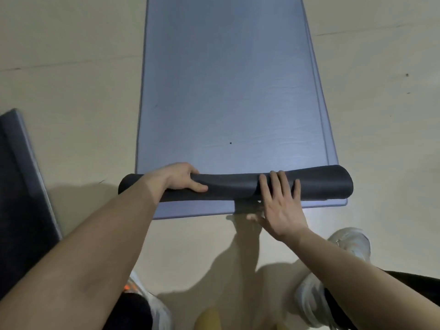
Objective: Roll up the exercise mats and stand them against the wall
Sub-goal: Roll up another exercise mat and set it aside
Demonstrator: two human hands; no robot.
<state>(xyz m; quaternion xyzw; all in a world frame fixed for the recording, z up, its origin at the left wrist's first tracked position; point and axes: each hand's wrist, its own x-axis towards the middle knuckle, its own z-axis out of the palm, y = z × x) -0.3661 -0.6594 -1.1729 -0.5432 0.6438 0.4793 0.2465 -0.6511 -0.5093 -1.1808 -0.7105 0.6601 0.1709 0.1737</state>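
Our left hand grips the dark roll of the blue mat, fingers curled over it, while our right hand presses it with straight fingers.

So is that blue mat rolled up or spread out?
The mat is mostly spread: only its near end is curled into a dark roll under the left hand and right hand.

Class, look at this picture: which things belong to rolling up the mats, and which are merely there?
Belong to the job: blue mat; its dark roll; left hand gripping the roll; right hand pressing flat on it; second mat at the left edge.
Merely there: white shoe; pale floor.
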